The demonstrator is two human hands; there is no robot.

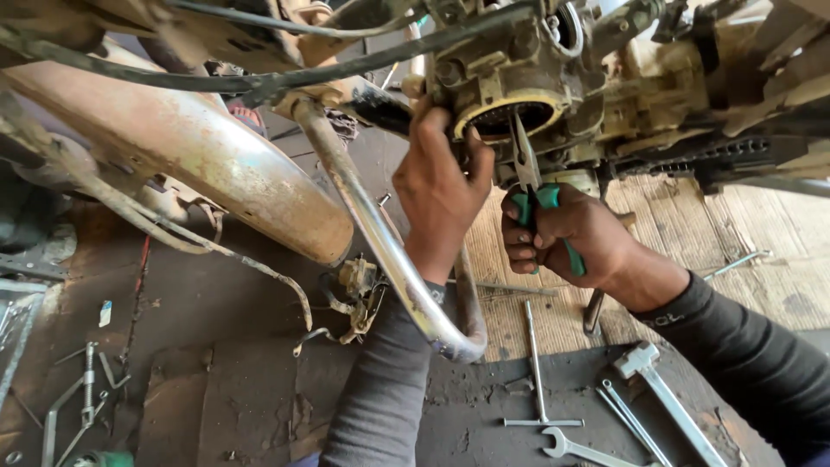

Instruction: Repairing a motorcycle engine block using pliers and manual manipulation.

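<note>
A dirty motorcycle engine [553,78] hangs above the floor, with a round opening [510,117] in its underside. My left hand [439,186] reaches up and presses its fingers against the rim of that opening. My right hand [562,238] grips green-handled pliers [532,186], whose metal jaws point up into the opening. A bent chrome pipe [380,233] passes in front of my left forearm.
A rusty exhaust muffler [199,156] slants across the left. On the floor lie a T-handle wrench [538,363], spanners [579,450], a hammer-like tool [657,380] and more tools at far left [82,398]. A woven mat [743,251] covers the right side.
</note>
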